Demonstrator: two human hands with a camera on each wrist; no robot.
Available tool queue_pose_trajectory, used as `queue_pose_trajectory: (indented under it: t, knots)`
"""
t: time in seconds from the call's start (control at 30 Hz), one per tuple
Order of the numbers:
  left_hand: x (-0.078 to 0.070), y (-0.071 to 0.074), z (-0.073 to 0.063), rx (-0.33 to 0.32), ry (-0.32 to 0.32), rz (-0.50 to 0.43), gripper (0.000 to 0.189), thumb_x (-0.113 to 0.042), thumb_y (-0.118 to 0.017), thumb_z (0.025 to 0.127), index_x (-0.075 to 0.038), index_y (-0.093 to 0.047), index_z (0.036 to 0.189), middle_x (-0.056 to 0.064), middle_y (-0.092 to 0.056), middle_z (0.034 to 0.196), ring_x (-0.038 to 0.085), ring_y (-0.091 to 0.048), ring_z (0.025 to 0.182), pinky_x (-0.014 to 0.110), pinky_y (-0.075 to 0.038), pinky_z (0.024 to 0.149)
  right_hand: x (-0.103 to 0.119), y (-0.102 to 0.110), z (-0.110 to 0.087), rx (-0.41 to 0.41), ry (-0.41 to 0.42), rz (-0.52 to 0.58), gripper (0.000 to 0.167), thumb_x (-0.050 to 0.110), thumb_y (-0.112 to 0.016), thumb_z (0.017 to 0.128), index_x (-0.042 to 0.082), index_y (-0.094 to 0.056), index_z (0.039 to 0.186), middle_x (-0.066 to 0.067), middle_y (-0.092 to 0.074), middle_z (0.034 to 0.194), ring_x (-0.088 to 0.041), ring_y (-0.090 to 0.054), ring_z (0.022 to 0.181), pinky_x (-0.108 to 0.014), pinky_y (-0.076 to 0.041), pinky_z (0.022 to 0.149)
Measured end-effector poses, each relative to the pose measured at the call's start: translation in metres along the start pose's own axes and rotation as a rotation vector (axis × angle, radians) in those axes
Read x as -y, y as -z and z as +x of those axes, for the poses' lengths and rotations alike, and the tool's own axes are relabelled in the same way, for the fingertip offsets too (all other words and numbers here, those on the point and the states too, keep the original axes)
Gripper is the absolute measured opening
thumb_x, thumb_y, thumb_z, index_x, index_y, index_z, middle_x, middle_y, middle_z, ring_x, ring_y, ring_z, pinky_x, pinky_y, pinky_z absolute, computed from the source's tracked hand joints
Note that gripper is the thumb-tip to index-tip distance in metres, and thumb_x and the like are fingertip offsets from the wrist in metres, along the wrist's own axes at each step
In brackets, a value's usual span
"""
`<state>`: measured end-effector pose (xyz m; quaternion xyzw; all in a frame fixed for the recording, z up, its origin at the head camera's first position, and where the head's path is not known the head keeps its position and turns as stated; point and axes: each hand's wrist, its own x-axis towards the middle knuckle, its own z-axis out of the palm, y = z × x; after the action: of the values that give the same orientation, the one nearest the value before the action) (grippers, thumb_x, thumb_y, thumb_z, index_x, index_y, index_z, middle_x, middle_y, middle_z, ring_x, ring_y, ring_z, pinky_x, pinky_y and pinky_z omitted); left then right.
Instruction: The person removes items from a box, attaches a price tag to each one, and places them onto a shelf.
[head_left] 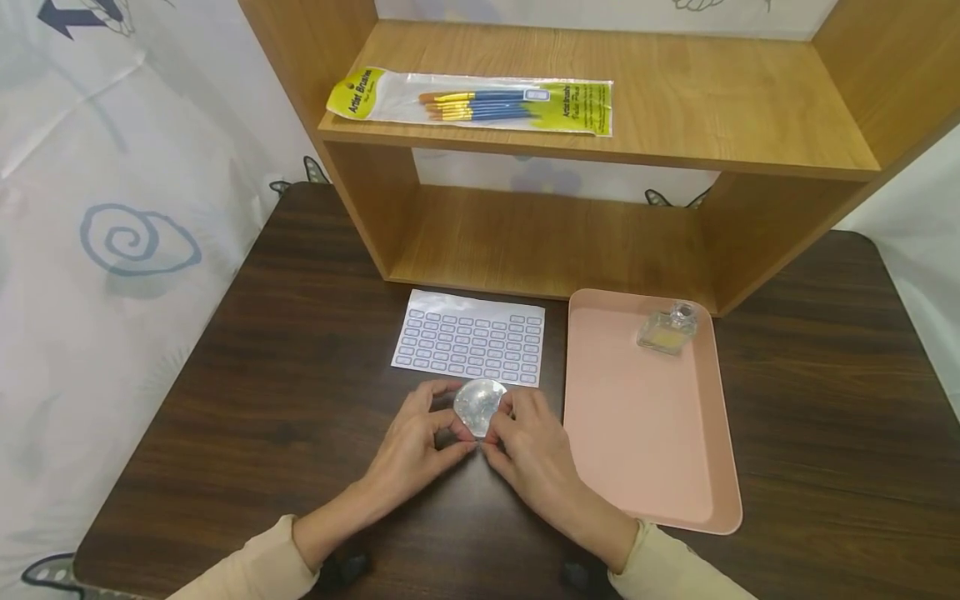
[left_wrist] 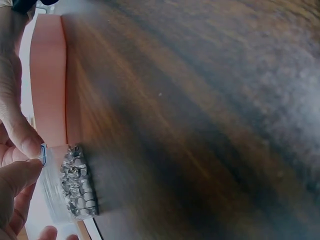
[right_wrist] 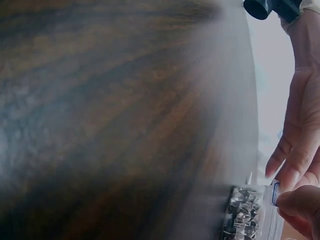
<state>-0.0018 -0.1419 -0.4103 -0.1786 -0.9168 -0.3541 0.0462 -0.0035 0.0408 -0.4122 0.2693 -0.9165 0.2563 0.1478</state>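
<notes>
Two cream sleeves [head_left: 251, 567] are lying nearest, leading to the left hand [head_left: 408, 440] and right hand [head_left: 534, 450], whose grips are both pinching a small label [right_wrist: 275, 194] at the thumb tips. It is sitting at the 6 o'clock edge of a clear round container [head_left: 480, 407] on the tabletop [head_left: 300, 358]; I cannot tell whether they are touching. The step in hand is apparently labelling, the next move calling for lining up and pressing. The container is seemingly standing upright, top facing up; the label's long axis is running 9 to 3 o'clock.
</notes>
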Motion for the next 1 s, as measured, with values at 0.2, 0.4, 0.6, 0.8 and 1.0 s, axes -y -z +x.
queue_pose_trajectory:
  t: [0.2,0.4,0.6,0.8,1.0]
  knots:
    - [0.002,-0.003,-0.001,-0.029,-0.035,0.003,0.021,-0.014,-0.086,0.065,-0.02,-0.066,0.065,0.01,-0.052,0.129,0.027,-0.054,0.114,0.043,-0.048,0.088,-0.001,-0.005,-0.001,-0.036,0.048,-0.032,0.025,0.015,-0.083,0.065,0.015,-0.058,0.064,-0.002,-0.048,0.091,-0.02,-0.048,0.092,-0.028,-0.047,0.061]
    - [0.002,-0.005,0.0,-0.023,-0.037,-0.002,0.021,-0.01,-0.085,0.065,-0.018,-0.065,0.064,0.009,-0.052,0.129,0.025,-0.055,0.114,0.04,-0.05,0.085,-0.002,-0.009,-0.002,-0.039,0.063,-0.014,0.027,0.01,-0.081,0.066,0.014,-0.055,0.065,-0.002,-0.046,0.093,-0.019,-0.047,0.093,-0.024,-0.049,0.059]
    - [0.001,-0.005,0.001,-0.003,-0.014,-0.009,0.019,-0.009,-0.083,0.067,-0.018,-0.066,0.065,0.009,-0.051,0.13,0.024,-0.054,0.117,0.039,-0.05,0.088,-0.002,-0.009,-0.002,-0.037,0.073,0.018,0.027,0.005,-0.078,0.068,0.013,-0.053,0.066,-0.003,-0.046,0.094,-0.02,-0.046,0.095,-0.024,-0.049,0.064]
    - [0.002,-0.007,0.001,-0.002,-0.007,-0.02,0.019,-0.008,-0.084,0.066,-0.016,-0.067,0.064,0.009,-0.05,0.129,0.023,-0.057,0.113,0.037,-0.051,0.086,-0.002,-0.01,-0.001,-0.049,0.089,0.009,0.028,0.003,-0.078,0.067,0.012,-0.052,0.067,-0.004,-0.047,0.092,-0.021,-0.047,0.094,-0.025,-0.049,0.066]
    - [0.002,-0.009,0.002,-0.016,-0.016,-0.016,0.018,-0.008,-0.084,0.065,-0.015,-0.067,0.065,0.011,-0.05,0.128,0.025,-0.058,0.111,0.037,-0.052,0.084,-0.004,-0.012,-0.001,-0.063,0.099,0.002,0.028,0.004,-0.078,0.066,0.012,-0.051,0.067,-0.004,-0.047,0.092,-0.021,-0.047,0.094,-0.024,-0.049,0.063]
